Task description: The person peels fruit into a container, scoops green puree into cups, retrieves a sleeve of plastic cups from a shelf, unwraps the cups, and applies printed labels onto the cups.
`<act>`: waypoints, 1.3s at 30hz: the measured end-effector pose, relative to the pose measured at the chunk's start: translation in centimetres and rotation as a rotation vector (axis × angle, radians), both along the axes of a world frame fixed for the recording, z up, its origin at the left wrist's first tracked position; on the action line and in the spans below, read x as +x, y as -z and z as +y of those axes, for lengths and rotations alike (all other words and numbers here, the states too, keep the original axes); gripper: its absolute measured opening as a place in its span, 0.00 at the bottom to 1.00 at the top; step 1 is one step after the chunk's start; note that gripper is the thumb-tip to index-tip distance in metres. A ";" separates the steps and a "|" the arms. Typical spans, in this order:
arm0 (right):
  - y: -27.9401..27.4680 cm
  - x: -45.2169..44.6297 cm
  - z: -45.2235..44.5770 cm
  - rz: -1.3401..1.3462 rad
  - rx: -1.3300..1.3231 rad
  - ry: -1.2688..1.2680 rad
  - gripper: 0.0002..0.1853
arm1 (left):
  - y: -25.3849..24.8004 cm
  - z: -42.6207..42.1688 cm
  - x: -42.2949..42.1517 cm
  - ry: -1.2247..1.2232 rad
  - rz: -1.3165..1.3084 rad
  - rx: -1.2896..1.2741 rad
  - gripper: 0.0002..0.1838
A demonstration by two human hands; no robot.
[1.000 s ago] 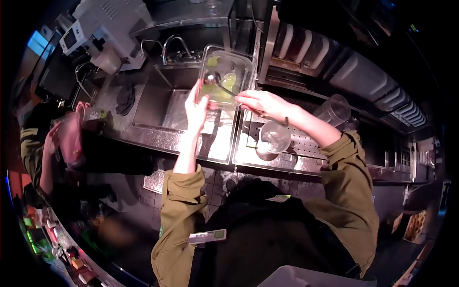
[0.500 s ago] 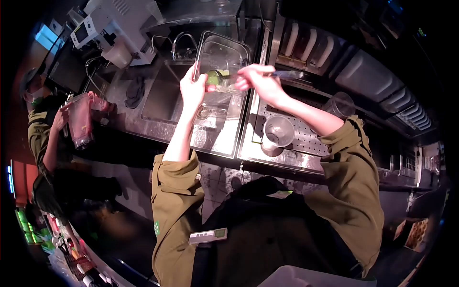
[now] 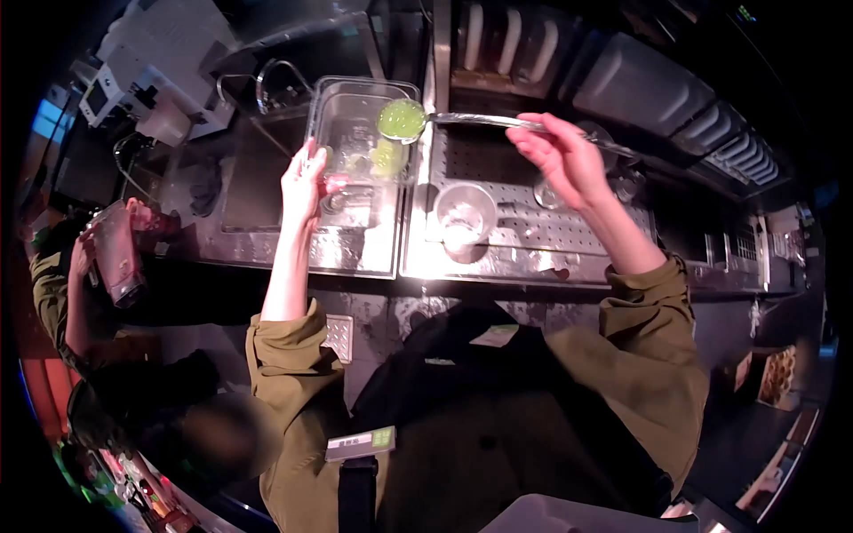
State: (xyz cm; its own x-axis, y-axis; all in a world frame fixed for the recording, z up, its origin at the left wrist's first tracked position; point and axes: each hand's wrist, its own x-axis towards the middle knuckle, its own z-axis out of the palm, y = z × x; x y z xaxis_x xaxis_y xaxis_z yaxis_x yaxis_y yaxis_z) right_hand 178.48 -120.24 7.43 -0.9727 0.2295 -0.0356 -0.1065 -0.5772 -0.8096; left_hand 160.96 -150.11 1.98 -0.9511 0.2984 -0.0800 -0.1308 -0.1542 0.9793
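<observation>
Upper centre: ladle (image 3: 484, 119) has shifted to the container's (image 3: 345, 115) right rim, loaded with green pulp (image 3: 402, 117); scoop apparently complete. Right hand (image 3: 570, 162) grips ladle; left hand (image 3: 305, 185) grips container.

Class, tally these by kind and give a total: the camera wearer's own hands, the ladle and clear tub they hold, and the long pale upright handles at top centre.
Wearer's hands, left hand and right hand: 2
Ladle: 1
Clear tub: 1
Pale upright handles: 3
Total: 7

dim lighting, steel counter (image 3: 373, 255) — brightly lit midway, sink (image 3: 258, 191), grey floor (image 3: 382, 306), blue glow (image 3: 55, 120) at left
</observation>
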 end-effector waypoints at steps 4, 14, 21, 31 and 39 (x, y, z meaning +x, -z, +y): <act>-2.2 7.0 0.7 -0.011 0.376 0.004 0.16 | 2.2 1.1 0.9 -0.031 -0.038 0.015 0.30; 1.9 12.2 -1.3 0.553 1.812 -0.253 0.20 | 5.2 7.1 2.6 0.108 -0.171 -0.020 0.28; 0.3 9.8 0.0 0.391 1.272 0.088 0.13 | 5.9 8.1 3.3 0.159 -0.074 0.060 0.27; 2.6 -3.2 -2.1 0.791 1.649 0.197 0.16 | -2.4 5.9 4.2 0.053 0.319 0.046 0.25; 0.5 -2.9 -3.4 0.924 1.502 -0.069 0.16 | -4.8 4.3 4.4 0.085 0.399 0.089 0.24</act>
State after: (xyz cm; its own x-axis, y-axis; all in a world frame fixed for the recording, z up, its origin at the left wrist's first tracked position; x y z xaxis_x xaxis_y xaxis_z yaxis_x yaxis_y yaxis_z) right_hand 175.56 -123.59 6.91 -0.5597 -0.4943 0.6651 -0.8040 0.5183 -0.2913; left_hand 165.41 -145.77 6.79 -0.8740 0.3662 0.3194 0.2401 -0.2460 0.9391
